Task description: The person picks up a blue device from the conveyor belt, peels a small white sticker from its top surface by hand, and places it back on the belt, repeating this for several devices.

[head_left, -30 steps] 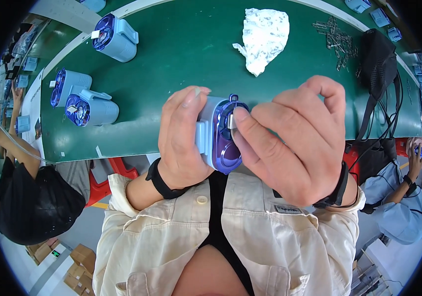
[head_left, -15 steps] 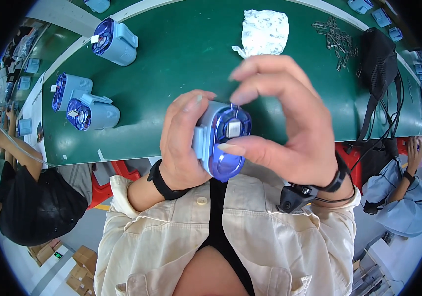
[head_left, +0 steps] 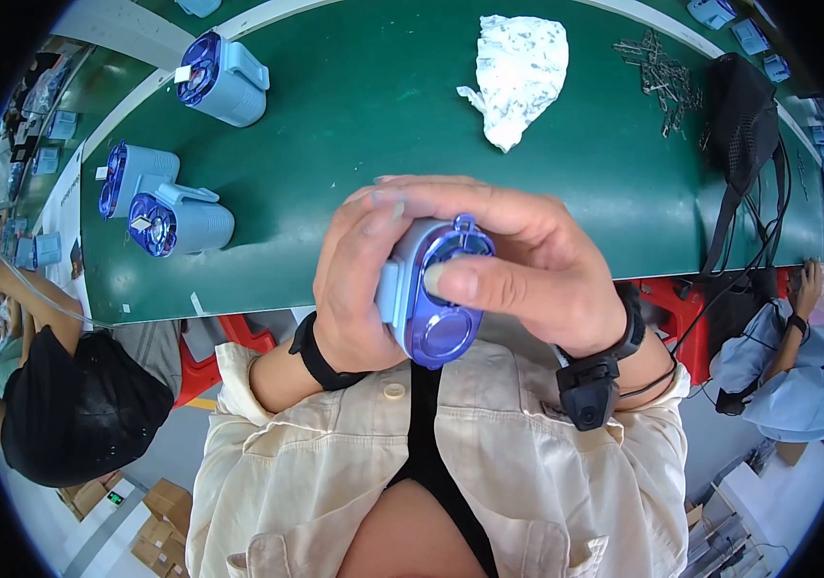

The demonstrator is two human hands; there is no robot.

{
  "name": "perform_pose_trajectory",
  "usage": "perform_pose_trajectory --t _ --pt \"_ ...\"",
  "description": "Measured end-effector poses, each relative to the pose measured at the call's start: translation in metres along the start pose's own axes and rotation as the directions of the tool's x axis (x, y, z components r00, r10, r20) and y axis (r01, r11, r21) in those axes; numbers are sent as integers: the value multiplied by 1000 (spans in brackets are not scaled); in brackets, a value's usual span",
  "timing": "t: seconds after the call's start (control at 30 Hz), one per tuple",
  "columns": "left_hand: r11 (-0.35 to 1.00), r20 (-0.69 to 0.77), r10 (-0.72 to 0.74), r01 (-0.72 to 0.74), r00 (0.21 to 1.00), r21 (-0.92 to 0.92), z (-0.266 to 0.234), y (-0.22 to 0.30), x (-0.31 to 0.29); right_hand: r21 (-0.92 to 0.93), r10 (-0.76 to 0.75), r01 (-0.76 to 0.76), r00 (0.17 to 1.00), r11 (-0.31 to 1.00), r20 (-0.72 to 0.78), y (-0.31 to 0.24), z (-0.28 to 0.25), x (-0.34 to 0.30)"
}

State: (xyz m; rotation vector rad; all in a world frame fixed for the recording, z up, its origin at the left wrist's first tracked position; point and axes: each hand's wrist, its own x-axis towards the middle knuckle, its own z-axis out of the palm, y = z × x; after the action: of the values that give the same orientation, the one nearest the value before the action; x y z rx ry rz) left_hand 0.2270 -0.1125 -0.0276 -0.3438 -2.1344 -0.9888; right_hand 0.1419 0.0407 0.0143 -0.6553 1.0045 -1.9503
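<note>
A light blue jug (head_left: 445, 332) with a see-through dark-blue lid is held in front of my chest, its lid turned up toward me. My left hand (head_left: 354, 275) is wrapped round its left side, next to the light blue handle. From the other side my right hand (head_left: 551, 265) closes on it: the thumb presses on the lid's middle, covering the white piece there, and the fingers curl round the far side. At the left of the table lie three similar jugs, one farther back (head_left: 243, 91) and two together (head_left: 205, 226), with small white pieces at their lids.
The green table (head_left: 354, 106) bears a crumpled white sheet (head_left: 523, 72), a heap of small metal parts (head_left: 657, 82) and a black bag (head_left: 739, 125) with straps and cables. Other people work at the left (head_left: 84, 405) and right (head_left: 783, 376), near red stools.
My right hand has come down onto the jug, its thumb moving onto the white piece and its raised fingers closing round the far side. The lid's small flap at the far end now stands up more visibly.
</note>
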Motion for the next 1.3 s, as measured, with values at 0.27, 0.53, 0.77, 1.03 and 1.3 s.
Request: perform_pose_trajectory --t 0.27,0.53,0.77,1.03,1.3 --pt "999 -5 -44 44 999 -20 7 -4 -1 39 17 -17 1000 999 -8 1 -8 1" --pt "1000 149 -15 18 989 -17 -2 0 12 -95 9 -16 997 995 -79 -6 0 5" --pt "983 -66 -56 44 996 -179 -10 4 43 -216 79 -111 986 970 -147 -96 -43 56" --pt "981 -72 -118 105 990 -165 -6 -9 39 -656 -394 -172 680 735 -619 -161 -214 167" --pt "951 -13 -214 205 977 -231 -3 -15 33 -871 -801 -451 586 -195 -124 -157 -264 207"
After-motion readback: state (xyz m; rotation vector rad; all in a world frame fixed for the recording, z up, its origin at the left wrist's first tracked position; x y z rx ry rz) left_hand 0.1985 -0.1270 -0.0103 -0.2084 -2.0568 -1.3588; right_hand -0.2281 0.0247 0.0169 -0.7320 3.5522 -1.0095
